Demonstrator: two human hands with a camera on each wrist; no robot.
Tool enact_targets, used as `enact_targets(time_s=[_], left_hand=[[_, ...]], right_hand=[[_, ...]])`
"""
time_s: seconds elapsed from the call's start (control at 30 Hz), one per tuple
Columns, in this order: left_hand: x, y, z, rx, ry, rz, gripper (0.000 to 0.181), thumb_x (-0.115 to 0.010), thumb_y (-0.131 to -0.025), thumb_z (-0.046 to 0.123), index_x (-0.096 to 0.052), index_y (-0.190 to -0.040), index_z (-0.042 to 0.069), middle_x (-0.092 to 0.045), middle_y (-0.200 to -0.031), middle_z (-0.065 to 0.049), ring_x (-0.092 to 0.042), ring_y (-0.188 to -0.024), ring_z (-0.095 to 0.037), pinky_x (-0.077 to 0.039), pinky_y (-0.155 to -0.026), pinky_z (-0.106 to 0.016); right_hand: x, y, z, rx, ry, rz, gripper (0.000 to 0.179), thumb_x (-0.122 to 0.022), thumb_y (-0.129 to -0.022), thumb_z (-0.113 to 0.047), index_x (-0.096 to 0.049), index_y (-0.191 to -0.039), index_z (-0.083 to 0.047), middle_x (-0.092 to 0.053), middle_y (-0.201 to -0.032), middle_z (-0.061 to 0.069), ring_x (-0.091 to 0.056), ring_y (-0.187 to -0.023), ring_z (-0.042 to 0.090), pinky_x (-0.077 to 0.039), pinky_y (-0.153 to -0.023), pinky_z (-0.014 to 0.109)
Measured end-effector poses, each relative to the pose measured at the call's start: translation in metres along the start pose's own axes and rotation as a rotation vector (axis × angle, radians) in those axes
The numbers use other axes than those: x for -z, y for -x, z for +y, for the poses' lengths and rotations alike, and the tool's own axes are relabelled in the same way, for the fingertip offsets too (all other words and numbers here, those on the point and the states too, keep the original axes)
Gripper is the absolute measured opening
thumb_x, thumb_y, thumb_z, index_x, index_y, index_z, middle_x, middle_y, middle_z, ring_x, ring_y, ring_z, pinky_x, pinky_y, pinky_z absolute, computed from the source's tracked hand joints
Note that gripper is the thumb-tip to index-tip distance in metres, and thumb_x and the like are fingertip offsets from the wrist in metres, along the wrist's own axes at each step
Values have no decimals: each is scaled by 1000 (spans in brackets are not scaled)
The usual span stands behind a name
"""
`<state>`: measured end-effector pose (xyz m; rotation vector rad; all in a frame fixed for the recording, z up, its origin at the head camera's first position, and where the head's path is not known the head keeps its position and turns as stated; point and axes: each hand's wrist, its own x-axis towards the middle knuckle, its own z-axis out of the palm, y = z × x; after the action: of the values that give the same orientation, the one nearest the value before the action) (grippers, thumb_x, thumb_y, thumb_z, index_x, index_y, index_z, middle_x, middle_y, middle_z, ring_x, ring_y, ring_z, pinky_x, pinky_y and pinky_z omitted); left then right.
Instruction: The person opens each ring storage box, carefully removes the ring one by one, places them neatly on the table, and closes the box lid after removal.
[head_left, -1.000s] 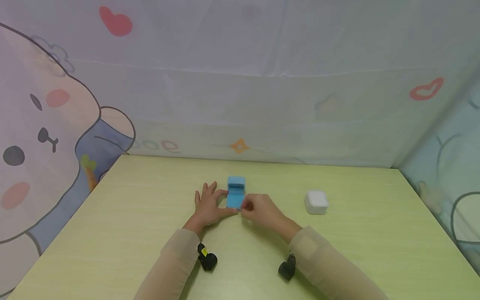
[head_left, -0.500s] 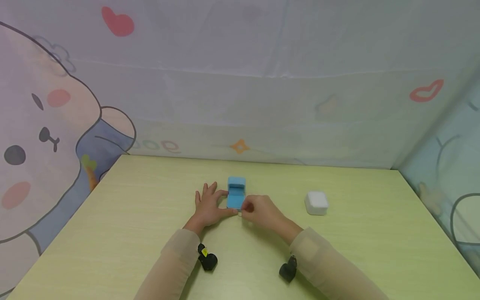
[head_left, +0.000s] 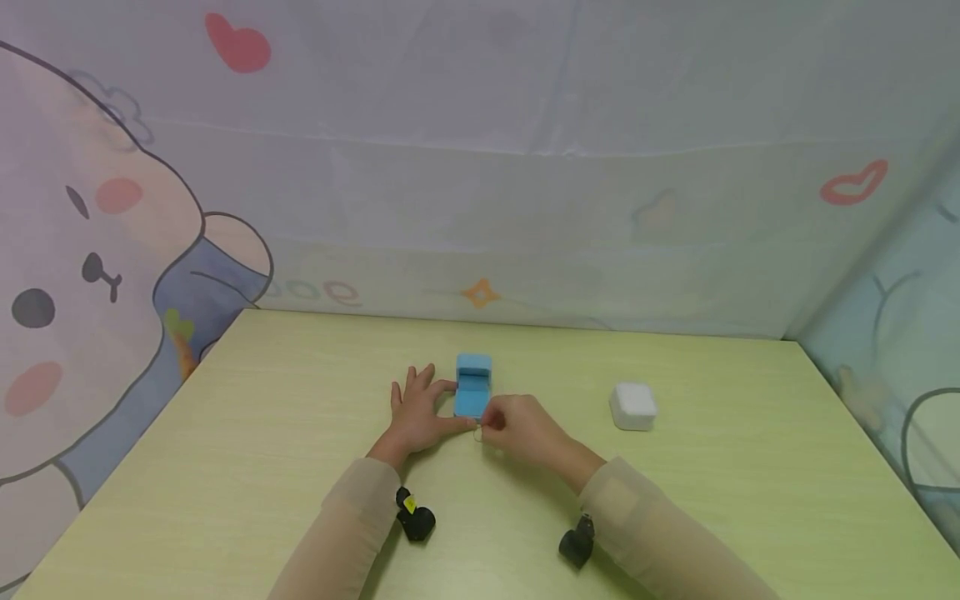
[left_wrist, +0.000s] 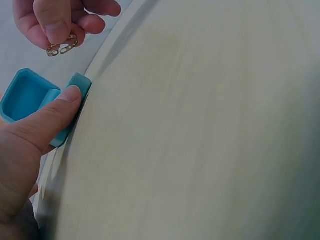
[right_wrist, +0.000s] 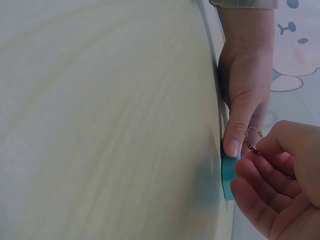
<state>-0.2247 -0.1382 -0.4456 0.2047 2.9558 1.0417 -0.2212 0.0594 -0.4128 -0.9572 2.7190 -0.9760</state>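
A small light-blue ring box sits on the table with its lid raised at the far side. My left hand holds it, thumb along the front edge and index finger at its left side, other fingers spread. Between the thumb and fingers of my right hand is a thin gold-coloured ring, pinched just in front of the box and apart from it. In the right wrist view the ring stands upright beside the left thumb. That hand partly hides the box there.
A white rounded box stands on the pale table to the right. Behind the table hangs a printed cloth with a cartoon bear. Small black cameras are worn at both wrists.
My right hand has drawn slightly toward me, and more of the ring shows below its fingertips. The left hand and the ring box have stayed in place.
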Motion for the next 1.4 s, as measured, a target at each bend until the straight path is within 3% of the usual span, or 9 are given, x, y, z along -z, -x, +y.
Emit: enact_targets(time_s=[0.93,1.4], left_hand=[[0,0,0,-3,-1,-2,63,-74,-77,49,-57,-127,14,-17,-156,-22,3,-145,-44,7,-111,-64],[-1,-2,-1,9,-2,-3,63,-74,-76,49,-58,-126,14,-18,-156,-21,3,-145,-44,7,-112,-64]], right_hand=[[-3,5,-3,38,-7,-16,5,-65,-81,-8,-67,-82,-4,-66,-75,1,-54,-64,5,-48,-60,18],[-5,6,-2,29,-4,-65,6,-64,-84,-10,-66,-79,-7,-63,-72,-2,-51,-60,5,-46,-57,20]])
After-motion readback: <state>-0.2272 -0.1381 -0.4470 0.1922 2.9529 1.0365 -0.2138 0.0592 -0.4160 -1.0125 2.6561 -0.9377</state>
